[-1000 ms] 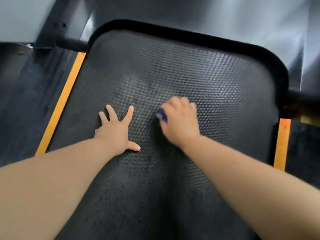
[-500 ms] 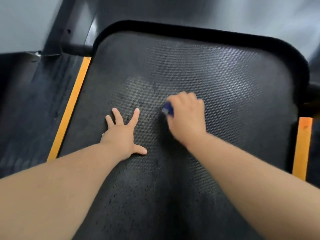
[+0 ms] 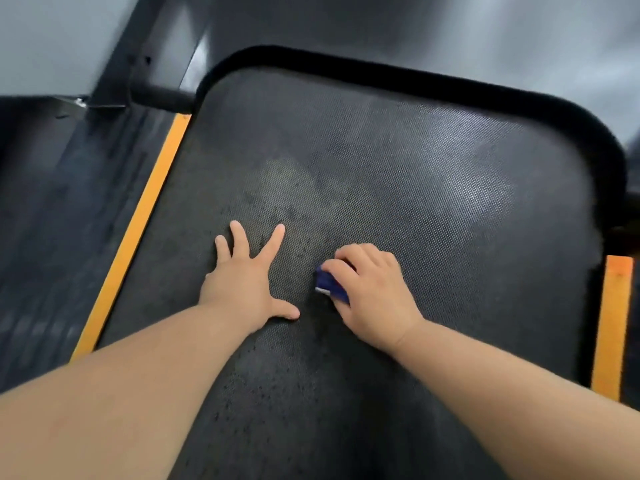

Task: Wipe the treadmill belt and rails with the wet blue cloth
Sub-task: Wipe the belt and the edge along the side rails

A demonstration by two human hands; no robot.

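Belt-wiping step: right hand [image 3: 375, 299], fingers curled, holds cloth [image 3: 329, 284] on belt [image 3: 433, 188] at frame centre; left hand [image 3: 242, 282] presses flat, fingers wide. Next, probably: unwiped belt, rails.

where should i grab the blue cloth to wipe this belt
Grip the blue cloth by its bunched top from above, fingers curled over it, as the right hand does. It lies wadded low on the treadmill belt, only its left edge showing past the hand.
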